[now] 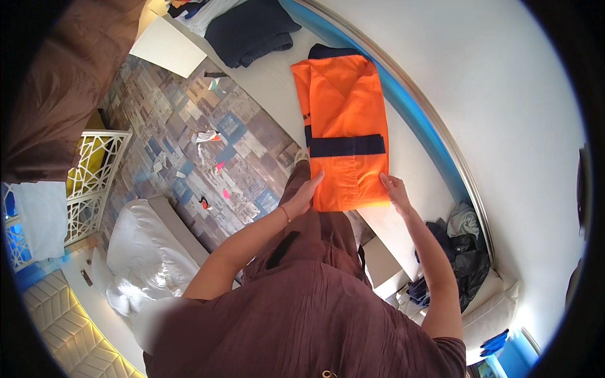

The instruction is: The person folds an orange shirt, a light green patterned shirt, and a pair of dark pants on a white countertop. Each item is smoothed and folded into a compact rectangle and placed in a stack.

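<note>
You have one left hand, one right hand, one orange garment, one folded dark garment, one wristband and two pink scraps.

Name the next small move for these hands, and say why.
Probably fold the orange garment's near end up toward its navy band: the left hand and right hand hold opposite sides of that end, and the garment stretches out long beyond them.

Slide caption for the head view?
Left hand and right hand hold the sides of a folded orange fabric garment with a dark navy band.
</note>
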### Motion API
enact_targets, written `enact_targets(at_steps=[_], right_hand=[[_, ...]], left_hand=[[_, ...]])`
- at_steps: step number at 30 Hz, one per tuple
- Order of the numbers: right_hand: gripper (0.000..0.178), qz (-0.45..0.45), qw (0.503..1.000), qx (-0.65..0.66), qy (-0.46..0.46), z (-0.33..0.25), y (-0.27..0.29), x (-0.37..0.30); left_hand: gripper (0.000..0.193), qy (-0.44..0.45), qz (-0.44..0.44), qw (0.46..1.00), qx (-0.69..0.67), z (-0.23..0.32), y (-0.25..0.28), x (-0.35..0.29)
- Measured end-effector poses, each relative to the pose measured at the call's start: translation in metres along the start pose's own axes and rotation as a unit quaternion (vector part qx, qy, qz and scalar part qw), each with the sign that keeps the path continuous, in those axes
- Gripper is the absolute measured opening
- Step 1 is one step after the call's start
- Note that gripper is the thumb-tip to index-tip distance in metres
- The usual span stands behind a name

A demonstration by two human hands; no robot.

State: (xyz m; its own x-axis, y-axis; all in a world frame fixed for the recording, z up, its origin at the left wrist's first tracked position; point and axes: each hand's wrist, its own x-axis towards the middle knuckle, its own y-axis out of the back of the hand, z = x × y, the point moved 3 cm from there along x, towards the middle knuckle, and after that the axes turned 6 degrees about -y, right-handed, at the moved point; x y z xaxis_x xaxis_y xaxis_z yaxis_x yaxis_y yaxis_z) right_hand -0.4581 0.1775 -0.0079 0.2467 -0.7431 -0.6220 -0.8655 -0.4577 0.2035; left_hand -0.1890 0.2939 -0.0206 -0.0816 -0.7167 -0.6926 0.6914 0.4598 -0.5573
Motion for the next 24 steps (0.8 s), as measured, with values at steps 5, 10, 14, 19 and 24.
enact_targets(at_steps=[5,10,14,19,24], right_hand=[[0.047,0.118,0.991,0.003,0.061,0.028,-0.011,-0.004],[0.035,0.221,0.958,-0.127,0.132,0.005,-0.02,-0.03],[0.032,0.294,0.938,-0.118,0.137,0.007,-0.026,-0.031],[0.032,0.32,0.928,-0.147,0.121,-0.003,-0.032,-0.034],[0.036,0.322,0.916,-0.229,0.075,0.005,-0.032,-0.022]], left_hand=[[0.059,-0.125,-0.047,0.971,0.196,-0.015,0.006,-0.002],[0.062,-0.084,0.002,0.988,0.128,-0.024,0.02,0.008],[0.063,-0.086,0.038,0.988,0.12,-0.036,0.02,0.016],[0.07,-0.15,0.061,0.965,0.207,-0.028,0.015,0.008],[0.067,-0.206,0.12,0.931,0.275,-0.034,0.021,0.019]])
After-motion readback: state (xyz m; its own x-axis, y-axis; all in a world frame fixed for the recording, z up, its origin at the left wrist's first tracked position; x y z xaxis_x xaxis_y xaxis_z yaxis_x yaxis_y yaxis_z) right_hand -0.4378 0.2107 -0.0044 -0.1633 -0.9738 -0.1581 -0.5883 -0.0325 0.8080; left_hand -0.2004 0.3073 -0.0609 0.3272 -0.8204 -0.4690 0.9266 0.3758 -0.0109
